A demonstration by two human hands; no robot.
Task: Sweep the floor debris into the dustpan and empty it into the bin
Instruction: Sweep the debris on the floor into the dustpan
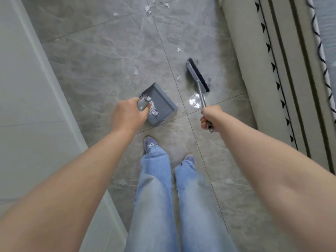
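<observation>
My left hand (128, 114) grips the handle of a grey dustpan (161, 100), which is held low over the tiled floor with a few white paper scraps at its back near the handle. My right hand (211, 115) grips the end of a grey hand brush (197, 77) with black bristles, its head pointing away from me to the right of the pan. White paper scraps lie on the floor: one (136, 71) ahead of the pan, one (179, 77) beside the brush head, one (179, 50) farther off, and several (147, 10) at the far end. No bin is visible.
A white wall or cabinet face (27, 106) runs along the left. A beige bed or sofa edge with black-and-white trim (283, 70) borders the right. My jeans and shoes (151, 144) stand just behind the pan. A bright light reflection (194, 100) shines on the tile.
</observation>
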